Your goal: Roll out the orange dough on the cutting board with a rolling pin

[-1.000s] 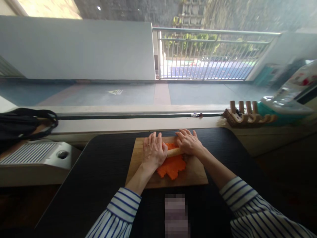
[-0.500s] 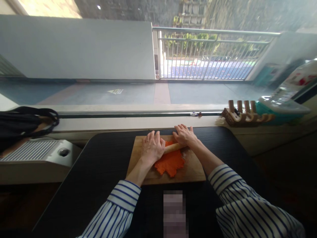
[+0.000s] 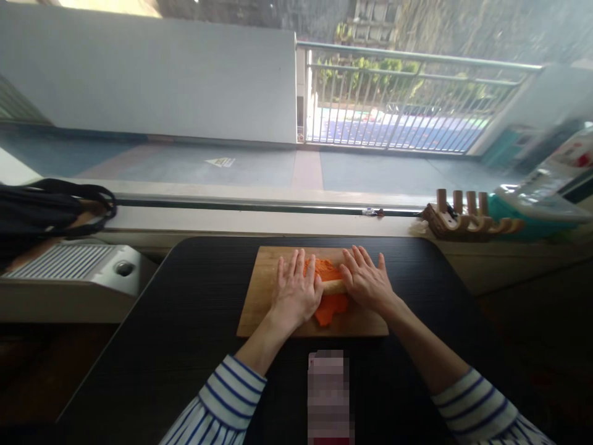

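Nearest, at the bottom edge, a pinkish rectangle, blurred into blocks, too coarse to identify. To either side, the left sleeve and the right sleeve, white with blue stripes, cuffs well above the wrists.

Beneath, a dark table with rounded far corners, and on top of it, towards the far edge, a wooden board lying flat. On the board, a ragged sheet of orange dough-like material, one lobe pointing towards the near edge, the rest partly covered. Across the sheet, a pale rolling pin, bare only in the middle, both ends hidden.

Over the pin's left part, the left hand, palm down, spread wide with fingers stretched away; thumb alongside the bare stretch. Over the right part, the right hand, likewise palm down and wide, fingers fanned towards the board's far edge. Cannot tell how hard either presses.

Beyond the table, to the left, a pale slotted unit with a round opening, and behind it a black bag with looped straps. Along the far side, a white windowsill; at its right, a brown holder with curved wooden-looking pieces, next to a teal container and a clear bottle.

Past the glass, a grey-blue floor with a triangular sign, then a white wall and a metal railing. Farthest, greenery behind the bars.
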The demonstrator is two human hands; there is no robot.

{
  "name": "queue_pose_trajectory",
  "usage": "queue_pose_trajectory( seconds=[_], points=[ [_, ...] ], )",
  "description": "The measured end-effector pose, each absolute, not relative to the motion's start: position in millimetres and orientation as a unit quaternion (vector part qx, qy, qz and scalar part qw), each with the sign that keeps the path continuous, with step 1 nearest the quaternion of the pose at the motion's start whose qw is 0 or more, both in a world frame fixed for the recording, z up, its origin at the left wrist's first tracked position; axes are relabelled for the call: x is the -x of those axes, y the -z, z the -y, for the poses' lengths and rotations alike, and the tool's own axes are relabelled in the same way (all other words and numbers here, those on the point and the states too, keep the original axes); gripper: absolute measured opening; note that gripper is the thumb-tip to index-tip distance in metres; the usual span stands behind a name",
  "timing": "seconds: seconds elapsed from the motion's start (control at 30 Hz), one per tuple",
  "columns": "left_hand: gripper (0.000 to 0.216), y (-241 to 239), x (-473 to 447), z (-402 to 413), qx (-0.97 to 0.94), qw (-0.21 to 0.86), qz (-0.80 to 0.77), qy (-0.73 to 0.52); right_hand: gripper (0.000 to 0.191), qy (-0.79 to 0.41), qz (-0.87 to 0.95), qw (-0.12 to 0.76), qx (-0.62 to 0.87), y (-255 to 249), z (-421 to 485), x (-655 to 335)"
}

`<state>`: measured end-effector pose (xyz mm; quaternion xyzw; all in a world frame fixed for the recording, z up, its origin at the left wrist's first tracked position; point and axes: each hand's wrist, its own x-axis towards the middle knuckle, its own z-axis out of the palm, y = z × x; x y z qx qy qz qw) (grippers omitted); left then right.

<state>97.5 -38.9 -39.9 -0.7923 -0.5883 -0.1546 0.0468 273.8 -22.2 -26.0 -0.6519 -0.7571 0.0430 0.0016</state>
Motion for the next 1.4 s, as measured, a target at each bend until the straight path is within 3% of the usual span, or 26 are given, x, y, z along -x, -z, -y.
queue_pose_trajectory(
  seconds=[0.3, 0.73, 1.1, 1.4],
  points=[
    [0.054, 37.1, -94.1, 5.0, 0.772, 0.016, 0.622, 0.132, 0.056, -0.11, 0.751, -0.01, 0.651, 20.5, -34.3, -267.8],
    [0.048, 33.1, -90.7, -17.5, 0.751, 0.034, 0.631, 0.192, 0.041, -0.069, 0.741, 0.104, 0.66, 21.9, -65.1, -255.1],
    [0.058, 30.7, -92.9, 9.6, 0.773, -0.069, 0.626, 0.074, 0.053, -0.074, 0.747, 0.025, 0.66, 25.4, -18.7, -269.6],
    [0.053, 35.5, -97.3, 35.8, 0.789, 0.002, 0.602, 0.123, 0.053, -0.018, 0.738, 0.027, 0.674, 30.4, 23.3, -271.0]
  ],
)
